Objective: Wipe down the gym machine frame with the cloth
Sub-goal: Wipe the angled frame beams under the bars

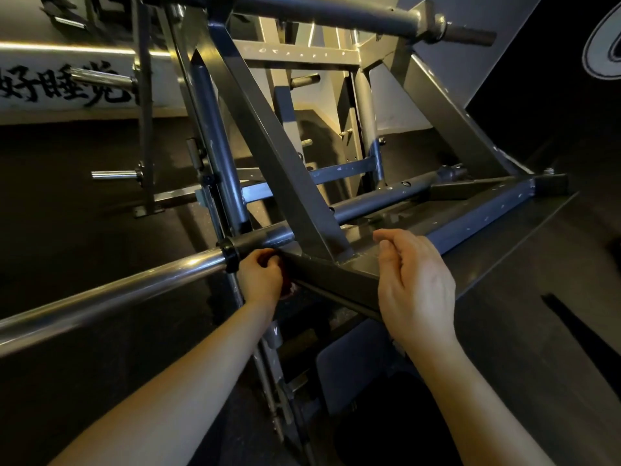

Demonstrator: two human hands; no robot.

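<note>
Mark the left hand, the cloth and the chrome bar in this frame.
left hand [260, 279]: head view, on the back of the hand.
cloth [285, 284]: head view, on the reddish edge showing beside that hand; the rest is hidden.
chrome bar [117, 294]: head view, mid-length on its shiny upper side.

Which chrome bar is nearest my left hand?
The long chrome bar ending at the black collar beside your left hand; the others sit farther back.

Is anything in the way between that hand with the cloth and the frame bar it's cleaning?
Nothing visible. The left hand holds the reddish cloth right at the end of the dark frame bar. Further along, the right hand sits in front of that bar, and a slanted strut joins its top.
</note>
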